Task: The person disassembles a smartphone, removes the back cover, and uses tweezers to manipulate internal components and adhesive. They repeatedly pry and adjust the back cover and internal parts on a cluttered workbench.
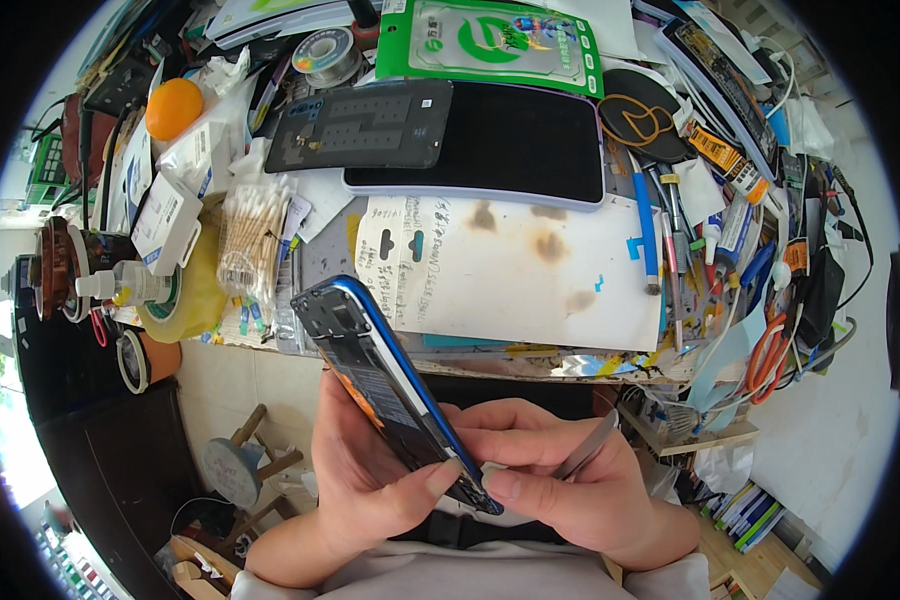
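Note:
My left hand [355,490] is closed round an opened smartphone [402,395] with a blue frame, held tilted above my lap in front of the table edge. Its back is off, so the battery and inner parts show. In my right hand [580,500] is a thin flat metal blade [587,447], pinched between the fingers. The thumb and fingertips of that hand press at the phone's lower end, close to my left thumb. A dark phone back cover [360,128] lies partly over a large black-screened device [530,140] with a pale purple edge on the table.
A stained white card [530,270] lies at the table's front. Pens and tools [645,230], a glue tube [725,160] and orange-handled pliers [767,358] crowd the right. Cotton swabs [250,235], a small bottle [125,285] and a solder reel [327,56] stand left. A stool [232,470] is below.

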